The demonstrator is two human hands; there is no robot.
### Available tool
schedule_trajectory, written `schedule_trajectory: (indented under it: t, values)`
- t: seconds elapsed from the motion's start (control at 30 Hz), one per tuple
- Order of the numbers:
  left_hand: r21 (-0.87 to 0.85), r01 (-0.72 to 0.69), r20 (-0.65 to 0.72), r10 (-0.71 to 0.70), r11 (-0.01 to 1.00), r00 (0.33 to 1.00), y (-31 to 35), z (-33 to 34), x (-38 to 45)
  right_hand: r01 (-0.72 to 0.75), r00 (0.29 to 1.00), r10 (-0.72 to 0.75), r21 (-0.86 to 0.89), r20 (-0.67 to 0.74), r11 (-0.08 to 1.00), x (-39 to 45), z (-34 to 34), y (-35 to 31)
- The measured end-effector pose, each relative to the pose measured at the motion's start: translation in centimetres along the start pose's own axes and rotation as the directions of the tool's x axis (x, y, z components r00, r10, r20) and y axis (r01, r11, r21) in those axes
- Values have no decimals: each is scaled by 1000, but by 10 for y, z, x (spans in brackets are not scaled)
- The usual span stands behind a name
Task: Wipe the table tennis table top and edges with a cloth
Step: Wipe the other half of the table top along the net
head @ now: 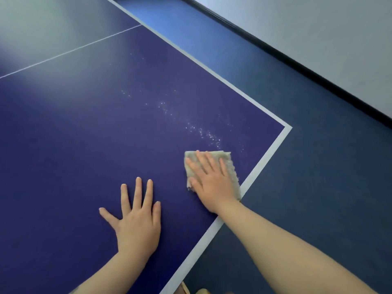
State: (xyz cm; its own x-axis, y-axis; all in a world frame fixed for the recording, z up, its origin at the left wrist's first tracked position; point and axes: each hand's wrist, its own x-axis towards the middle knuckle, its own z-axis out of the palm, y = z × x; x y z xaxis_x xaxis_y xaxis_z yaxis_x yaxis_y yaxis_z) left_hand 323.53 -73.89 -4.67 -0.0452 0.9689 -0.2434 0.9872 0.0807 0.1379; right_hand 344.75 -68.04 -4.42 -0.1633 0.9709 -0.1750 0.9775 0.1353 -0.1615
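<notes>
While both bare forearms reach in from the near edge, the left hand lies flat with fingers spread on the dark blue table tennis table top, holding nothing. Just right of it, the right hand presses straight fingers on a folded pale terry cloth beside the table's white edge line. Beyond the cloth, white specks trail away from it, short of the table's far corner
</notes>
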Motion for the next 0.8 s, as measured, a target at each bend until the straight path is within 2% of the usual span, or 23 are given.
schedule_trajectory:
  t: [0.03,0.07,0.1,0.13,0.17,0.2,0.27,0.3,0.4,0.43,0.5,0.57,0.63,0.7,0.77,0.8]
  values:
    - [-43,32,15,-31,999,999,16,-1,7,-220,975,221,23,-38,975,0,-2,21]
    - [-82,77,20,-76,994,997,33,-1,14,-409,907,414,65,-81,910,-5,-2,36]
    - [-130,141,24,-139,981,990,51,-3,19,-519,840,531,118,-117,847,-13,1,40]
    - [-200,215,38,-212,956,977,67,-5,24,-553,805,572,151,-155,819,-23,6,33]
    - [-266,290,44,-289,919,956,82,-7,29,-522,817,544,155,-193,839,-34,12,21]
    - [-315,355,51,-357,880,933,94,-8,32,-442,860,463,140,-213,886,-44,17,7]
    - [-349,427,28,-446,834,895,109,-5,38,-205,960,216,82,-176,975,-49,22,-11]
    - [-340,441,19,-462,831,886,112,-3,40,-86,985,93,49,-143,995,-42,20,-11]
    - [-295,464,18,-480,836,877,113,2,46,117,991,-113,42,-77,992,0,3,24]
    - [-276,475,22,-488,836,872,112,3,46,113,992,-110,47,-53,992,13,-5,43]
    - [-251,490,21,-502,835,865,113,5,45,-82,996,83,41,-25,996,30,-16,88]
    - [-221,493,12,-503,842,864,115,6,46,-361,928,365,63,-78,930,26,-21,133]
    - [-198,502,7,-511,842,859,117,6,46,-466,870,478,114,-122,877,4,-20,145]
    - [-186,513,0,-522,838,853,118,6,47,-374,913,387,112,-127,920,-21,-10,119]
    - [-174,518,-10,-527,838,850,119,8,47,-135,986,141,69,-91,988,-32,-2,82]
    - [-172,515,-13,-524,840,852,119,8,47,10,998,-8,38,-70,999,-30,1,69]
